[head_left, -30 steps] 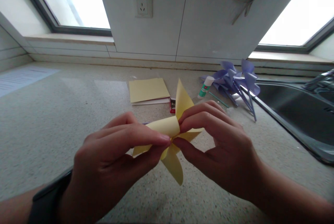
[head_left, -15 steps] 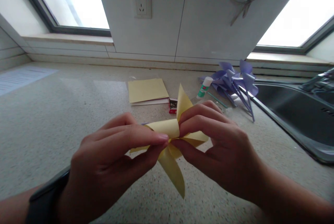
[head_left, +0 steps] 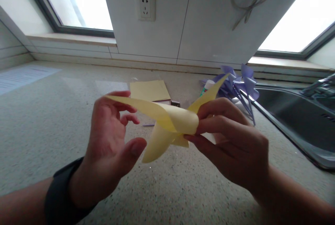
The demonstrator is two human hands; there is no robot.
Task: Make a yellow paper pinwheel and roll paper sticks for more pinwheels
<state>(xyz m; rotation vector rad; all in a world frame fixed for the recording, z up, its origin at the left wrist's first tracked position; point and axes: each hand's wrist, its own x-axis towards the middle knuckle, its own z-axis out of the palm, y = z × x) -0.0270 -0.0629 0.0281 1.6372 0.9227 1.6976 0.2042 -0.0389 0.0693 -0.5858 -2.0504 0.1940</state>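
Observation:
A yellow paper pinwheel (head_left: 180, 118), with curled blades, is held up over the speckled counter. My right hand (head_left: 230, 141) pinches it near its middle, thumb below and fingers above. My left hand (head_left: 112, 141) is off to the left with fingers apart and thumb out, holding nothing; one long pointed blade reaches over towards its fingertips. Behind the pinwheel a thin purple stick (head_left: 148, 125) lies on the counter, partly hidden. I cannot make out how the blades are joined at the centre.
Yellow paper sheets (head_left: 149, 90) lie farther back, with a small box (head_left: 175, 103) beside them. A glue stick (head_left: 208, 84) is half hidden near several purple pinwheels (head_left: 235, 81). The steel sink (head_left: 295, 113) is on the right, a printed sheet (head_left: 23, 78) at far left.
My left hand has let go of the pinwheel, opened and drawn back left. The pinwheel has turned in my right hand, so its blades now point other ways.

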